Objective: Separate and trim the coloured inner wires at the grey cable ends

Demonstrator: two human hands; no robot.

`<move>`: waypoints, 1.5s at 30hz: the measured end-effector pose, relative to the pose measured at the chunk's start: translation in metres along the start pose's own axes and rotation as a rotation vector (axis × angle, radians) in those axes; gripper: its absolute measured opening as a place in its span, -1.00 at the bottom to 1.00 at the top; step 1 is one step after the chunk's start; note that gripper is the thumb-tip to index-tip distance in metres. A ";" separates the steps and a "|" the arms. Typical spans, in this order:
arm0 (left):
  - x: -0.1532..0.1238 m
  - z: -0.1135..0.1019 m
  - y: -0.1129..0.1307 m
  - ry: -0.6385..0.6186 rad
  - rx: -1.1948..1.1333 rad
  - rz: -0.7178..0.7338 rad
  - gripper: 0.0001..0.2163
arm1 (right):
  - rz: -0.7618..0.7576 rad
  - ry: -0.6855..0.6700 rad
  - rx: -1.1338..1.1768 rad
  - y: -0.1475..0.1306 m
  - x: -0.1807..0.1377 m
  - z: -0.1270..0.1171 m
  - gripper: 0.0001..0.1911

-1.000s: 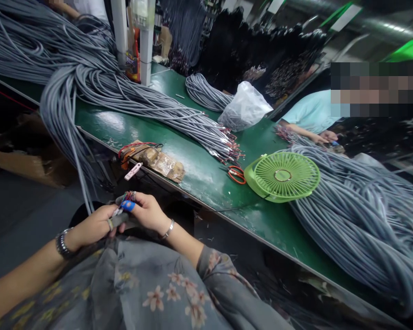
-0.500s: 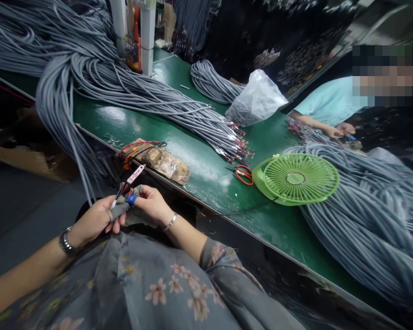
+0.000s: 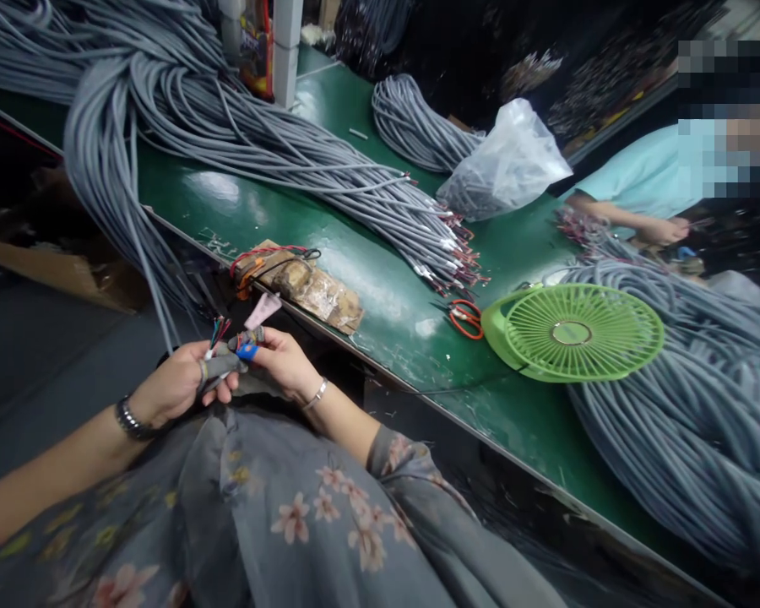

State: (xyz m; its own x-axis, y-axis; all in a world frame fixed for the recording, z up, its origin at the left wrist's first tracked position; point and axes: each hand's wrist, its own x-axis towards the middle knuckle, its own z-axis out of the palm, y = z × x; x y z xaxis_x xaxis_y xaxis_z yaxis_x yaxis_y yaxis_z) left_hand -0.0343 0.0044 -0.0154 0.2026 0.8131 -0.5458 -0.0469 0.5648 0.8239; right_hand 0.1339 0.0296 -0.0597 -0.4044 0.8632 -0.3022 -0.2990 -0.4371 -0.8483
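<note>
My left hand (image 3: 176,387) is closed round the end of a grey cable, with its fingertips partly covered by grey wrappings. Thin coloured wires (image 3: 219,333) fan out from that end above the fingers. Close beside it, my right hand (image 3: 286,365) pinches at the wires, blue tape (image 3: 247,351) wrapped on its thumb and grey wrapping on a finger. The exact spot gripped by the right fingertips is hidden. A pale pink strip (image 3: 263,311) is just above my right hand, at the bench edge.
On the green bench (image 3: 393,333) lie a wooden block (image 3: 317,291) with wires, orange-handled scissors (image 3: 465,319) and a green fan (image 3: 573,333). Long grey cable bundles (image 3: 279,156) stretch across it, near a plastic bag (image 3: 507,160). A co-worker's hand (image 3: 666,231) is at the far right.
The view has shifted slightly, moving the bench things rightward. My hands stay together, with the fingers slightly repositioned at the wires. The pink strip has tilted, and the co-worker's hands have moved.
</note>
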 end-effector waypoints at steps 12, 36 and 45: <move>0.001 0.007 -0.008 0.103 0.098 0.083 -0.85 | -0.026 0.041 -0.193 -0.004 -0.004 0.003 -0.43; -0.001 0.008 -0.016 0.163 -0.077 0.117 -0.73 | -0.089 0.105 -0.191 0.005 -0.017 0.000 -0.39; 0.001 0.009 -0.016 -0.009 0.056 0.087 -0.77 | -0.102 0.124 -0.200 0.002 -0.013 0.000 -0.39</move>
State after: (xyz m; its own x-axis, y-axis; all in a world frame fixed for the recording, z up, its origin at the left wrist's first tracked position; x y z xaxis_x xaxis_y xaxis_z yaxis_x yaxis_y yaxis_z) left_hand -0.0248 -0.0055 -0.0277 0.2088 0.8573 -0.4705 -0.0104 0.4830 0.8755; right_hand 0.1392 0.0172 -0.0576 -0.2677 0.9302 -0.2512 -0.1508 -0.2979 -0.9426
